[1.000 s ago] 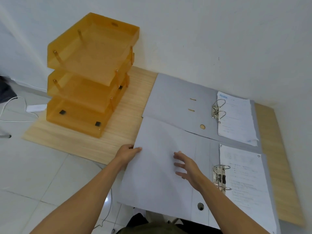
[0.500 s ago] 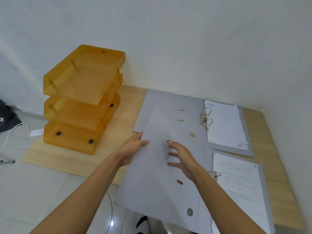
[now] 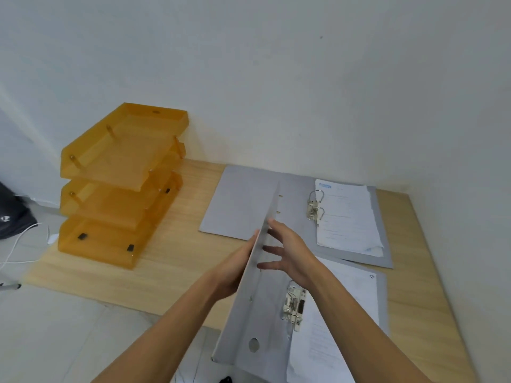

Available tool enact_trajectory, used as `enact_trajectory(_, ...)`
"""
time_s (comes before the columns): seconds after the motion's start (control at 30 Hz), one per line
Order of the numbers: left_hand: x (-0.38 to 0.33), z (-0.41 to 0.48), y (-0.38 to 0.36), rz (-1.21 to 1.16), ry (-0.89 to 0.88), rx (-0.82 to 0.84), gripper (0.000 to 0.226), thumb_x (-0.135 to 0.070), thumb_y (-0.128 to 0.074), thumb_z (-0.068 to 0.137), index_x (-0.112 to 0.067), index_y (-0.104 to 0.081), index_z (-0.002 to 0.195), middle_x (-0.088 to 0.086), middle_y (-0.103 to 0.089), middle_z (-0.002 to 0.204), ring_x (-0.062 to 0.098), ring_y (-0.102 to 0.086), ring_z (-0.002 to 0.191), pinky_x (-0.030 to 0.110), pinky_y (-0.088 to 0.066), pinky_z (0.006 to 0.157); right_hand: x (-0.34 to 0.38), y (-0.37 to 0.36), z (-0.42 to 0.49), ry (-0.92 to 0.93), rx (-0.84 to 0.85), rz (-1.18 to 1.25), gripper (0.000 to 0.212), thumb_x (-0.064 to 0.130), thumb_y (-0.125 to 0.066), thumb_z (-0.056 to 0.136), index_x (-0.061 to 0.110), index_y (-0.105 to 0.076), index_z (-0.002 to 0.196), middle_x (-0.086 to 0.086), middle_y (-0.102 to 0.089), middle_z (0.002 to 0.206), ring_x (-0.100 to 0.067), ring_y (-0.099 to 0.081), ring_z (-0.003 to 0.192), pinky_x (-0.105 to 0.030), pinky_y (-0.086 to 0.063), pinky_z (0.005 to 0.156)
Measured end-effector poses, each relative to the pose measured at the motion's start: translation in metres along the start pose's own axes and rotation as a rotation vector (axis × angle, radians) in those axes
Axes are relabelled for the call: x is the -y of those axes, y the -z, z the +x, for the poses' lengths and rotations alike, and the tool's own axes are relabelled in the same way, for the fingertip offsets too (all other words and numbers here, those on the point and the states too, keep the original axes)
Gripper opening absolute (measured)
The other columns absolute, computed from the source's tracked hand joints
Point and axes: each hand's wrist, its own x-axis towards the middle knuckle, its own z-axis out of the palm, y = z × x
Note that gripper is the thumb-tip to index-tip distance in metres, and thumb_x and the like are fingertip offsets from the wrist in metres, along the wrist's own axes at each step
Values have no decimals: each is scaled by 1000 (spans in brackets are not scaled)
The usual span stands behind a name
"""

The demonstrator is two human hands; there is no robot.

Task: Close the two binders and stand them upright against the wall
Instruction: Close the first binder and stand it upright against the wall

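Observation:
Two grey lever-arch binders lie on a low wooden table [image 3: 177,261]. The far binder [image 3: 249,205] lies flat and open by the wall, with white papers [image 3: 348,217] on its rings. The near binder [image 3: 265,324] is half folded: its front cover stands nearly on edge above its papers [image 3: 331,335] and metal clip. My left hand [image 3: 235,266] presses the cover's outer face from the left. On the inner face my right hand [image 3: 290,252] rests with fingers spread. The cover is held between both palms.
A three-tier orange plastic letter tray [image 3: 119,186] stands at the table's left end against the white wall [image 3: 276,78]. A second wall closes the right side. White cables and a dark bag lie on the tiled floor at the left.
The near binder's cover has swung up from nearly flat to almost on edge, lifted by both hands. My view has tilted up and shows more wall.

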Motion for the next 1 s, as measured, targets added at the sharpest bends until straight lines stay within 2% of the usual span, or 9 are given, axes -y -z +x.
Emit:
enact_trajectory(0.07,16,14,-21,71,30,22,67,-72,-34,95,-41,-39,154,-10,-49,155,10,-46,143,43,-34,121,4,16,-9,-15,-26,-42,52,46,-58,96,23,-49,141,3,-56,136,-32,-60,119,-46,-63,74)
enact_trajectory(0.13,31,27,-39,150,38,46,61,-71,-31,97,-47,-33,153,-21,-51,149,-6,-49,134,32,-30,119,4,38,-18,-14,-77,-127,52,39,-64,93,21,-49,140,-4,-61,135,-29,-66,110,-36,-61,66)
enact_trajectory(0.3,65,52,-56,449,120,-89,74,-63,-33,100,-39,-1,162,-14,4,171,13,1,158,45,-3,129,-12,95,-41,-21,-184,-185,36,8,-58,91,19,-62,125,-4,-74,115,-23,-73,94,-31,-57,62)
enact_trajectory(0.5,92,68,-73,589,146,-189,86,-57,-49,98,-28,-3,164,-4,9,172,20,10,158,47,-1,128,-41,168,-59,-19,-382,-120,31,-3,-67,85,14,-70,110,-8,-77,110,-29,-74,98,-47,-60,87)
enact_trajectory(0.63,101,75,-87,757,153,-245,103,-61,-60,89,-24,1,164,-6,12,171,23,12,158,57,-8,125,-74,213,-65,-39,-514,-38,36,-7,-71,79,7,-72,113,-12,-77,108,-34,-74,98,-49,-59,90)
enact_trajectory(0.73,101,75,-97,732,171,-268,105,-50,-76,80,-23,-13,160,1,-9,170,32,-18,155,58,-32,118,-98,247,-68,-55,-630,-27,40,-7,-75,76,-2,-70,116,-18,-75,109,-38,-73,97,-54,-58,89)
enact_trajectory(0.8,103,73,-98,522,215,-304,74,-31,-82,80,-32,-35,137,1,-41,149,30,-53,129,49,-60,88,-112,264,-67,-64,-701,-63,44,-6,-77,75,-2,-67,118,-19,-73,113,-38,-72,100,-52,-58,90)
enact_trajectory(0.83,105,73,-98,484,252,-297,69,-24,-82,82,-33,-39,134,-3,-48,139,26,-60,116,42,-62,77,-119,273,-67,-76,-734,-98,48,-5,-76,76,-1,-64,122,-19,-72,116,-37,-71,101,-48,-58,90)
enact_trajectory(1.0,137,76,-83,491,296,-308,94,-55,-84,69,-16,-44,144,4,-65,135,23,-71,107,43,-56,97,-142,283,-73,-133,-677,-292,58,-7,-65,81,6,-51,136,-8,-63,113,-24,-62,92,-25,-47,60)
